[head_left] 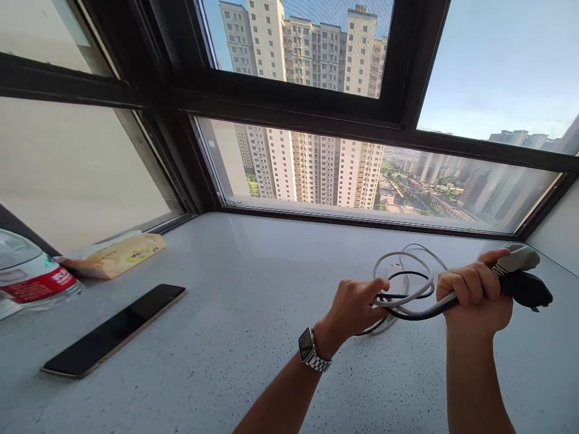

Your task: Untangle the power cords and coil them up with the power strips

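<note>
My right hand [474, 298] is wrapped round a white cable and a black cable just behind their plugs. A grey-white plug [520, 259] and a black plug [527, 289] stick out past the thumb side of that fist. To the left, my left hand [355, 307], with a watch on its wrist, pinches the same cables. Between and beyond the hands the white cable [427, 265] and the black cable [423, 314] form loose loops. A thin white cord [427, 248] trails behind them over the sill.
A speckled white window sill [235, 301] spreads under the hands. At the left lie a dark-screened phone [117, 328], a tissue pack [120, 253] and a large bottle with a red label [36, 277]. Dark-framed windows [289, 114] rise at the back.
</note>
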Motion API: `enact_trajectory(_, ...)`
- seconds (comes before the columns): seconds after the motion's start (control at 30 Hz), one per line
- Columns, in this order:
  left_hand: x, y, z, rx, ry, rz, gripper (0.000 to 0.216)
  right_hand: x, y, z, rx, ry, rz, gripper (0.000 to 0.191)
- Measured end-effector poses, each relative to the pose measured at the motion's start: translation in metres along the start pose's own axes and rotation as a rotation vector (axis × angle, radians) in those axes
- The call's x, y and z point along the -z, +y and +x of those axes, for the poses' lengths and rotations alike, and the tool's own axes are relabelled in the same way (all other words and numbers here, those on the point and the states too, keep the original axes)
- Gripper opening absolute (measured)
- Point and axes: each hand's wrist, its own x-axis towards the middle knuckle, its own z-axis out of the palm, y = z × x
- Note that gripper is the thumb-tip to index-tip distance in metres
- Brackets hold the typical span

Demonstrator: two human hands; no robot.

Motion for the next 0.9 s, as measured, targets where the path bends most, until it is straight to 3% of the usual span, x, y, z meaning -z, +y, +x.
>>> enact_trajectory(0.1, 0.002, 0.001, 0.001, 0.077, -0.011, -0.042, 0.027, -0.001, -0.003, -0.001, -0.014, 0.008, -0.009, 0.021)
enact_trajectory(0.3, 0.006, 0.004, 0.001, 0.156, -0.197, -0.117, 0.014, -0.001, -0.005, 0.000, -0.059, 0.026, 0.092, 0.020)
enact_trajectory(0.4, 0.015, 0.004, 0.002, 0.248, -0.251, -0.317, 0.016, 0.004, -0.003, 0.004, -0.066, 0.022, 0.157, 0.016)
enact_trajectory(0.53, 0.025, 0.001, 0.004, 0.320, -0.298, -0.693, 0.041, 0.013, -0.001, 0.011, -0.063, -0.028, 0.092, 0.009)
enact_trajectory(0.6, 0.024, -0.001, 0.006, 0.380, -0.225, -0.798, 0.046, 0.015, 0.002, 0.012, -0.050, -0.061, 0.004, 0.012)
enact_trajectory(0.73, 0.011, -0.002, 0.009, 0.513, 0.077, -0.858, 0.042, 0.011, 0.015, 0.008, -0.031, -0.037, -0.108, 0.020)
enact_trajectory(0.9, -0.002, -0.003, 0.010, 0.555, 0.418, -0.892, 0.043, 0.002, 0.036, 0.003, -0.055, -0.010, -0.171, 0.020)
